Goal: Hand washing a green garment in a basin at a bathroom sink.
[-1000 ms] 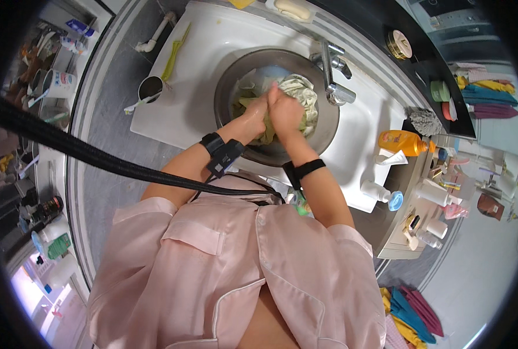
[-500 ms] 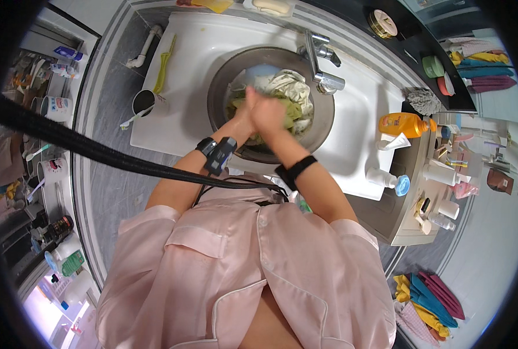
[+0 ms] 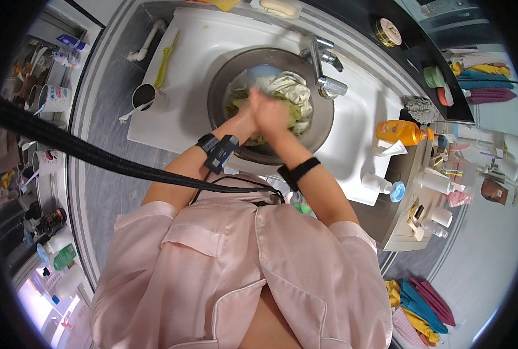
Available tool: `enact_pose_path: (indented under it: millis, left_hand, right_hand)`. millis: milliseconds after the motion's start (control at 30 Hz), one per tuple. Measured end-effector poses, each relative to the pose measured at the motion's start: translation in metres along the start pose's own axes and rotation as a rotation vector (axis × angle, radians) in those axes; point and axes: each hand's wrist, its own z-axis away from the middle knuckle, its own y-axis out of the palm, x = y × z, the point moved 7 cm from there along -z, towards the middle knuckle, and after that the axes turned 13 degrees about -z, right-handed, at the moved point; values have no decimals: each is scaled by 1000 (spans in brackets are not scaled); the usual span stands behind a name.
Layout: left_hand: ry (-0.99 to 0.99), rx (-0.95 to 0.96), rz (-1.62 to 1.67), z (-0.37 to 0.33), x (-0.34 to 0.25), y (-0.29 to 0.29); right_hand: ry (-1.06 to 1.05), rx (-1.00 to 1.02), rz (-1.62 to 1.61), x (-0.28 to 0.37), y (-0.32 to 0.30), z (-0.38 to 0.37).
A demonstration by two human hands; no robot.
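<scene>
A round grey-brown basin (image 3: 217, 99) sits in the white sink. It holds a yellow-green cloth (image 3: 295, 112) and a bunched white cloth (image 3: 288, 87) with dark marks, both looking wet. Over the middle of the basin my left hand (image 3: 245, 118) and my right hand (image 3: 272, 116) press together, closed on part of the yellow-green cloth. Motion blurs the fingers, the right hand's most, and the gripped folds are mostly hidden beneath them. Something pale blue (image 3: 265, 71) lies at the basin's far side.
A chrome faucet (image 3: 332, 86) reaches over the basin's right rim. On the sink (image 3: 183, 35) stand a cup (image 3: 148, 99) with a toothbrush and a yellow-green brush (image 3: 165, 64) at left, an orange bottle (image 3: 398, 132) and white bottle (image 3: 376, 183) at right. A black cord (image 3: 113, 160) crosses from the left.
Both hands stay together over the basin, still blurred, with only a slight shift. The whole view has moved a little; the cloths lie much as before.
</scene>
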Motion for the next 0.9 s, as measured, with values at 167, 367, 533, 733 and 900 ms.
enact_pose_path:
  millis: [167, 367, 533, 733, 900]
  left_hand:
    - [-86, 82, 527, 24, -28, 32]
    - [140, 152, 129, -15, -3, -10]
    - [-28, 121, 488, -1, -10, 17]
    - [0, 293, 499, -15, -10, 36]
    - [231, 521, 556, -72, 35, -4]
  right_hand:
    - [332, 82, 40, -50, 9, -14]
    - [71, 48, -173, 33, -4, -3]
    - [322, 71, -164, -15, 6, -8]
    - [382, -15, -137, -46, 0, -7]
    - [178, 122, -364, 41, 0, -6]
